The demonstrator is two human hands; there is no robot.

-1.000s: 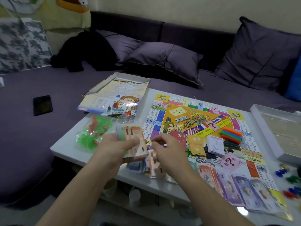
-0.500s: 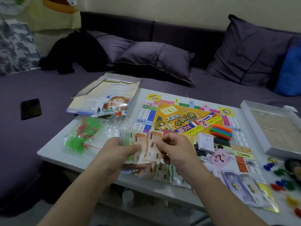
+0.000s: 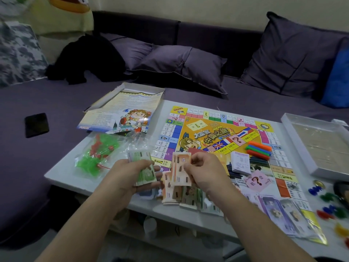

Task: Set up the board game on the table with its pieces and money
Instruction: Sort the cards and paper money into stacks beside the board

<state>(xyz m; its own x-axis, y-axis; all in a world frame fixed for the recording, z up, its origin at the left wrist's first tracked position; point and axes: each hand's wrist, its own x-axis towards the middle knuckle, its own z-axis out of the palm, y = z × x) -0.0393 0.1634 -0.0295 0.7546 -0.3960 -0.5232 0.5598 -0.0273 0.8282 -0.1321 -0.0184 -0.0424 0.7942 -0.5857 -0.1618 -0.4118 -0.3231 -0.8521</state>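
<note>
Two hands work over the near edge of the white desk (image 3: 62, 178). The left hand (image 3: 128, 176) has its fingers curled round a stack of green notes (image 3: 142, 167), thumb across the top. The right hand (image 3: 204, 171) pinches a few orange notes (image 3: 181, 169) between thumb and fingers, holding them upright just beside the green stack, the two not touching. Below the hands, more loose notes (image 3: 181, 195) lie in a heap on the desk edge. The game board (image 3: 217, 133) lies flat and open behind the hands, carrying a white card deck (image 3: 240, 162), a pink card (image 3: 257, 179) and a bundle of coloured sticks (image 3: 259, 149). Purple notes (image 3: 277, 210) lie fanned across the board's near right corner. A clear bag of green and red pieces (image 3: 96, 156) rests left of the hands, near the box lid (image 3: 124, 112).
</note>
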